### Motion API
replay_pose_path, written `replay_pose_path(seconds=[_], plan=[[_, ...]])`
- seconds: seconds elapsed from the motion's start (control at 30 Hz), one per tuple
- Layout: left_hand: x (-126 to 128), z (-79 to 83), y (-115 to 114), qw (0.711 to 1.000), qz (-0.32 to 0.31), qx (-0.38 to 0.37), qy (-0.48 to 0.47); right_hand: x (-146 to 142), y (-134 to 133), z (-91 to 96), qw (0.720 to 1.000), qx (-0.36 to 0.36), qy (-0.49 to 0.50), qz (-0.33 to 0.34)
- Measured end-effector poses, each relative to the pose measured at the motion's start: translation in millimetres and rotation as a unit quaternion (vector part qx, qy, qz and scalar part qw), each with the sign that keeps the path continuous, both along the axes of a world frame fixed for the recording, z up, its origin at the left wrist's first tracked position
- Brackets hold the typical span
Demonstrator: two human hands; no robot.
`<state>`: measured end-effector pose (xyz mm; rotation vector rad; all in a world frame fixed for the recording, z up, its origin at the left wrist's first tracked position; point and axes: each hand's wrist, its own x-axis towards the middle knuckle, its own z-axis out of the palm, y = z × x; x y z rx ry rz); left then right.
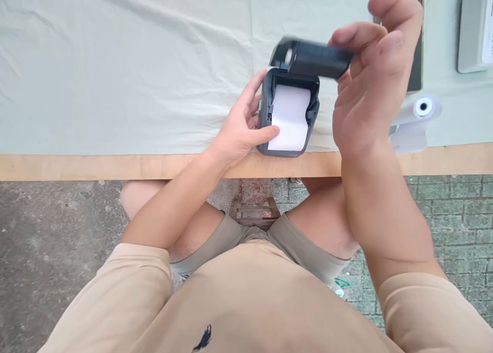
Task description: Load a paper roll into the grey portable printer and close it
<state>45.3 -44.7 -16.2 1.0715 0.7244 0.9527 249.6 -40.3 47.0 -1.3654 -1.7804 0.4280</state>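
A small dark thermal printer (315,117) sits at the table's front edge with its lid raised. White paper (289,111) fills its bay and reaches toward the front rim. My left hand (241,124) grips the printer's left side, thumb pressed on the paper near the front and fingers along the outer wall. The black lid (316,57), slightly blurred, is tilted up over the back of the printer. My right hand (373,70) has its lower fingers around the lid's right end, while its upper fingers are curled in the air above.
To the right of my right wrist lies a white paper roll (423,107) with a loose tail. A dark phone-like object (416,70) lies partly behind my right hand. A grey-white box (475,32) stands at the far right. The cloth-covered table has a bare wooden front edge (77,167).
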Motion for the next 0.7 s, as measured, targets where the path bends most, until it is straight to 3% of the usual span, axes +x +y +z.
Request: replay_pose_path(seconds=[0.1, 0.2, 0.33, 0.5, 0.7], plan=[[-1.3, -7.8, 1.4, 1.000, -0.002, 0.010, 0.005, -5.6, -3.4, -1.4, 0.979, -0.079, 0.189, -0.006], [-3.0, -18.6, 5.2, 0.999, -0.020, 0.041, 0.005, -3.0, -10.3, -1.6, 0.964, -0.175, 0.185, 0.074], [-3.3, -16.2, 5.8, 0.999, -0.035, 0.039, -0.008, 6.1, -12.5, -7.5, 0.949, -0.253, 0.156, 0.104], [-0.8, 3.2, -0.5, 0.999, -0.009, -0.026, -0.036, 5.7, -10.5, -14.0, 0.937, -0.272, 0.183, 0.118], [-2.6, -2.0, 2.4, 0.997, 0.024, -0.059, -0.039, 7.8, -15.8, -18.8, 0.958, -0.231, 0.141, 0.099]])
